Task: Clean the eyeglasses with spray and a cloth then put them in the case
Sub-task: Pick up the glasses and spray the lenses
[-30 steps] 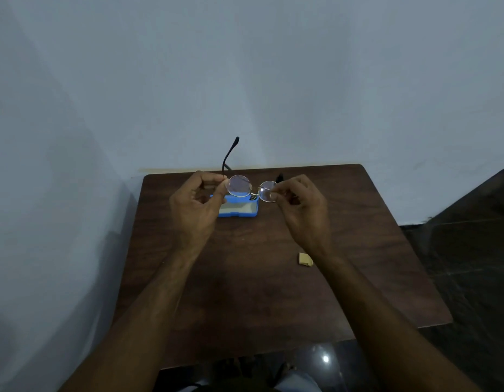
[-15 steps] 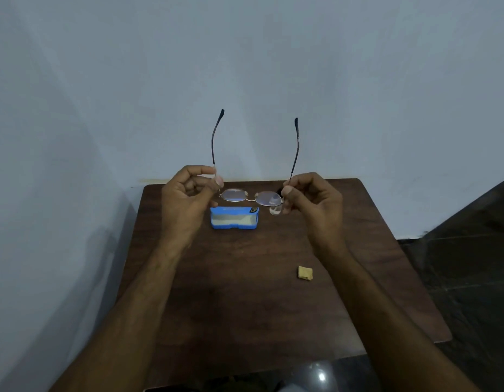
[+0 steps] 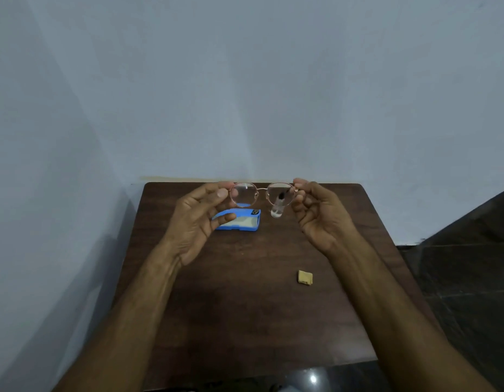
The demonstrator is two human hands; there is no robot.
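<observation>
I hold thin round-rimmed eyeglasses (image 3: 262, 189) up over the far part of the table, lenses facing me. My left hand (image 3: 198, 222) pinches the frame's left end and my right hand (image 3: 318, 213) pinches its right end. Below them an open blue case (image 3: 242, 222) with a pale lining lies on the table. A small clear spray bottle (image 3: 278, 206) with a dark cap stands just right of the case, partly seen through the right lens. A small folded tan cloth (image 3: 305, 277) lies nearer to me on the right.
The dark wooden table (image 3: 245, 306) stands in a corner against pale walls. A dark tiled floor (image 3: 471, 278) drops off to the right of the table.
The glasses have turned: their arms pointed up half a second ago and now the lenses face me. Both hands shifted slightly outward and lower, palms turned toward me.
</observation>
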